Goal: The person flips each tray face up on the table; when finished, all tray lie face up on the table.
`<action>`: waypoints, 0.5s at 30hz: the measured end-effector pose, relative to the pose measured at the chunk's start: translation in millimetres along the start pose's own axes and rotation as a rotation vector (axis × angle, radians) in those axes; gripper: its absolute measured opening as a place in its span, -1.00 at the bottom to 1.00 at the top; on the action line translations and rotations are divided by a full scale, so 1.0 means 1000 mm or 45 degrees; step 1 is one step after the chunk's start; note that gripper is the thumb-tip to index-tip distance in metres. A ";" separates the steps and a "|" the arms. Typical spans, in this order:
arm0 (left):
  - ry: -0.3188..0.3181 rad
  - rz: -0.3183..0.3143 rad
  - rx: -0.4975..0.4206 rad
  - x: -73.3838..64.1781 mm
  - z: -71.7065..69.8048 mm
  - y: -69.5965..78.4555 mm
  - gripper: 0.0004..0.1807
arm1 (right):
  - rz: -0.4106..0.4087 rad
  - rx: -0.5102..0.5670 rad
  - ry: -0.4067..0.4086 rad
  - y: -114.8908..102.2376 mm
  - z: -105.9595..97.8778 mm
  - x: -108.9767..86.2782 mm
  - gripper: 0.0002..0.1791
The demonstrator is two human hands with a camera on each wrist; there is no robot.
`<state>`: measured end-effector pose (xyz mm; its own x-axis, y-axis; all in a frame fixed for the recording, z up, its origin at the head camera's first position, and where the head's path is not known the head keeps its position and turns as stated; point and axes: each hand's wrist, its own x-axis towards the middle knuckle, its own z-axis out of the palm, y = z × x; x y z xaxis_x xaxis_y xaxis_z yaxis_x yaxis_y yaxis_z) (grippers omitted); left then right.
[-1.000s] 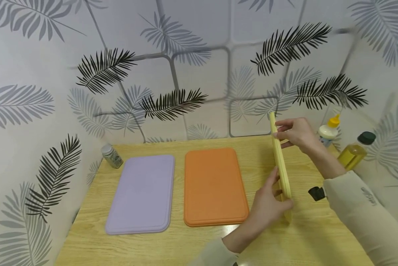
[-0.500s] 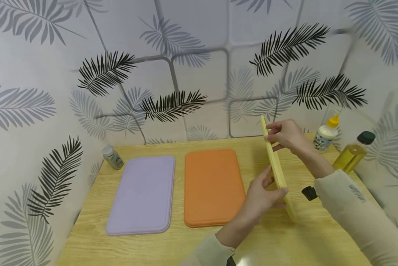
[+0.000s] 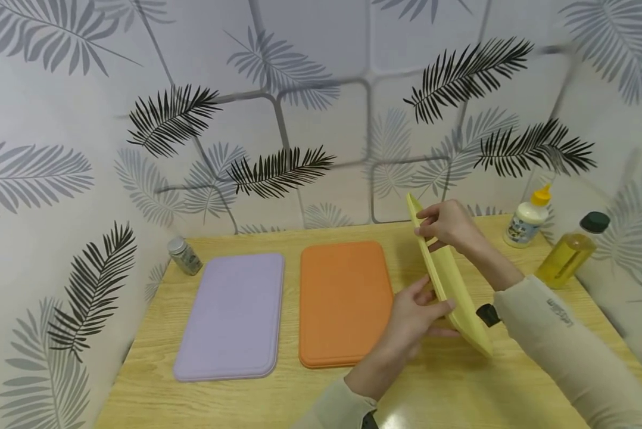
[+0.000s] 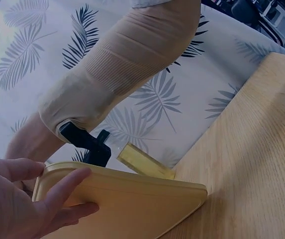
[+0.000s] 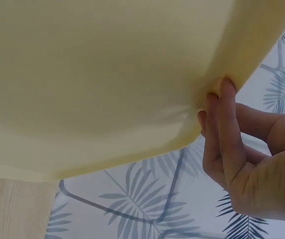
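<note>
Head view: we have the yellow panel [image 3: 463, 298] steeply tilted over the right part of the table [image 3: 246, 405], just right of the orange panel [image 3: 345, 310]; the purple panel [image 3: 232, 316] lies flat farther left. Our left hand [image 3: 412, 316] pinches the raised rim [image 4: 142, 180], thumb on one side, fingers on the other; our right hand [image 3: 449, 226] pinches it near the far end. Hollow side faces right. We cannot tell whether the low edge touches the table. For good control, we judge that both grips should turn at one pace, since uneven wrists would twist the panel. Fingertips are best kept out from under the low side, and our right sleeve [image 3: 567, 351] wants watching: the bottle [image 3: 567, 259] stands near it. Light pinching should suffice; the rim looks easy to hold.
</note>
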<state>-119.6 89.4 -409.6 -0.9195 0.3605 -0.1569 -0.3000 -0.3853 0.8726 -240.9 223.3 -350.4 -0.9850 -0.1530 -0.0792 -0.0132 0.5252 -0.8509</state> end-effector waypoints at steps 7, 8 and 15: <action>0.025 0.004 -0.005 -0.002 -0.004 -0.003 -0.42 | -0.013 -0.022 -0.029 0.001 0.008 0.002 -0.55; 0.036 0.007 -0.008 -0.002 -0.005 -0.004 -0.41 | -0.018 -0.012 -0.029 0.002 0.009 0.002 -0.55; 0.108 -0.009 -0.010 -0.006 -0.010 -0.007 -0.40 | -0.006 0.024 -0.036 0.006 0.016 0.006 -0.56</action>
<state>-115.0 81.2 -419.7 -0.9354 0.2901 -0.2019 -0.3083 -0.3901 0.8676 -243.6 211.7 -364.1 -0.9797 -0.1793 -0.0897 -0.0143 0.5088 -0.8608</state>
